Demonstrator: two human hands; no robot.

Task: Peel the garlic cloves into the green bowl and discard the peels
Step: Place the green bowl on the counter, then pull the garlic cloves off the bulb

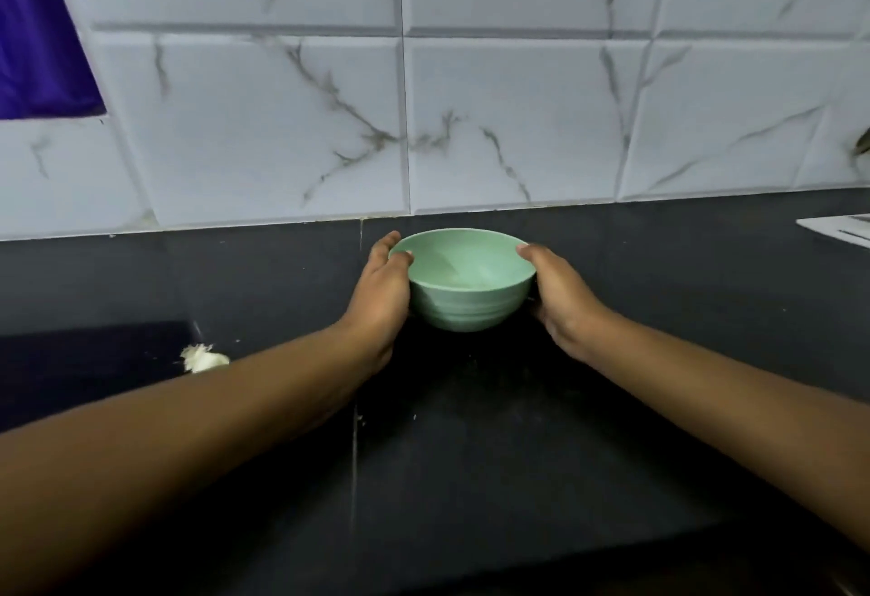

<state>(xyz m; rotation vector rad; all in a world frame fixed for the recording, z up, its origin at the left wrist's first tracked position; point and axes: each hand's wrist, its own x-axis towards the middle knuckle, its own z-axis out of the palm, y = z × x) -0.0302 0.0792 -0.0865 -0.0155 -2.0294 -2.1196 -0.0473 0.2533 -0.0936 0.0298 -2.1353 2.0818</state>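
Head view: a small, round, pale green bowl (471, 299) is at twelve o'clock from the person, near the back of the dark grey stone countertop (518, 431) and just before the white marble-veined wall tiles (518, 125). The left hand (382, 299) grips the bowl's nine o'clock side, thumb pressed on the rim, fingers curled round the far wall. The right hand (562, 299) holds the three o'clock side, thumb on the rim. Its fingers are hidden behind the bowl, so how they lie cannot be told. Whether the bowl rests on the countertop or is lifted is unclear. At eight o'clock from the bowl, a whitish lump of garlic (203, 358) lies at the edge of a dark blue mat (94, 360). A purple cloth (37, 30) shows at ten o'clock.
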